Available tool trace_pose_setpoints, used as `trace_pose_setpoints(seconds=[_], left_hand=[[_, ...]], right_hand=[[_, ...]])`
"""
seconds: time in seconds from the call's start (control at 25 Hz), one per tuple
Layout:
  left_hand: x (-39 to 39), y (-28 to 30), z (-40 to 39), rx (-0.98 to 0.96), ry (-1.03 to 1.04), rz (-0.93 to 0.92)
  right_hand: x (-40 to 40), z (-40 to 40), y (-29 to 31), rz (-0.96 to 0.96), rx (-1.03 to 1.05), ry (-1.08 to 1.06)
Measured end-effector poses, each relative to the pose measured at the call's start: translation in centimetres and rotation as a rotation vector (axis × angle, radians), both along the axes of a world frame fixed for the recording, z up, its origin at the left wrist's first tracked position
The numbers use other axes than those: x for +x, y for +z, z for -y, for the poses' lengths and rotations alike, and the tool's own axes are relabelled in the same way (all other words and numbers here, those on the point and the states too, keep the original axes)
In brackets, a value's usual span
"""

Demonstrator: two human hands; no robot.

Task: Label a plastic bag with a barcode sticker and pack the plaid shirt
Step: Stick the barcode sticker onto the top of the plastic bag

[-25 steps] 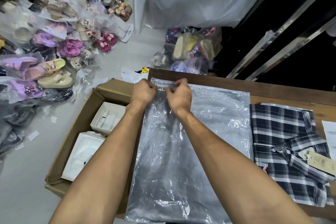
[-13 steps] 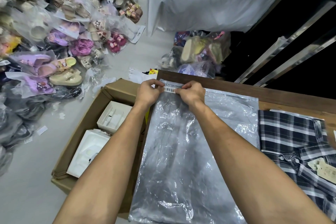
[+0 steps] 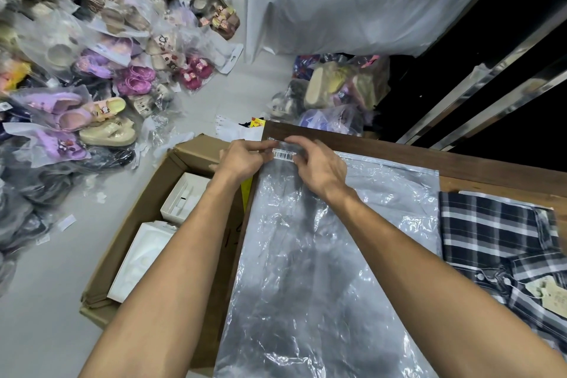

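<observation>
A barcode sticker [image 3: 284, 155] is being held flat against the far left corner of the bag [image 3: 322, 255], which is lying spread out on the tabletop [image 3: 460, 167] with its near end hanging over the edge. The sticker is being pinched at its left end by the left hand [image 3: 242, 159] and at its right end by the right hand [image 3: 320, 167], the fingers of both being curled closed on it. The shirt [image 3: 503, 242] is lying folded on the tabletop just right of the bag, touching its edge, with a paper tag [image 3: 550, 294] resting on it. An open box [image 3: 147, 224] holding white trays [image 3: 141, 258] is standing on the floor [image 3: 36, 316] against the tabletop's left side. Bagged sandals [image 3: 101, 120] are being kept in heaps on the floor beyond.
</observation>
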State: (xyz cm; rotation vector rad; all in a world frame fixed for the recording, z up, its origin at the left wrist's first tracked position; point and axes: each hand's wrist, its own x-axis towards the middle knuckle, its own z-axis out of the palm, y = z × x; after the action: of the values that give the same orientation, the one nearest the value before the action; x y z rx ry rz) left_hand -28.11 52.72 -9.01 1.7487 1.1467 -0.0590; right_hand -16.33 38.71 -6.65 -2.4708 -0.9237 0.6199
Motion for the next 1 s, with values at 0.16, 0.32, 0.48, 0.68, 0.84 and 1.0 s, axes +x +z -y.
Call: trace_pose_setpoints(seconds=[0.16, 0.32, 0.48, 0.68, 0.84, 1.0], left_hand=[[0.5, 0.6, -0.5, -0.087, 0.032, -0.004], [-0.1, 0.4, -0.4, -0.2, -0.017, 0.089], [-0.2, 0.0, -0.5, -0.161, 0.025, 0.124], [-0.2, -1.3, -0.6, -0.175, 0.155, 0.218], [0.3, -0.8, -0.6, -0.18, 0.195, 0.221], [0.3, 0.3, -0.9, -0.198, 0.131, 0.176]], right_hand=[[1.5, -0.2, 0.6, 0.065, -0.117, 0.363], [3.5, -1.1, 1.3, 0.069, -0.212, 0.535], [5.1, -1.5, 1.5, 0.185, -0.195, 0.688], [5.5, -0.3, 0.1, 0.213, -0.055, 0.647], [6.9, 1.5, -0.7, 0.262, -0.044, 0.615], [7.5, 2.6, -0.7, 0.233, -0.044, 0.628]])
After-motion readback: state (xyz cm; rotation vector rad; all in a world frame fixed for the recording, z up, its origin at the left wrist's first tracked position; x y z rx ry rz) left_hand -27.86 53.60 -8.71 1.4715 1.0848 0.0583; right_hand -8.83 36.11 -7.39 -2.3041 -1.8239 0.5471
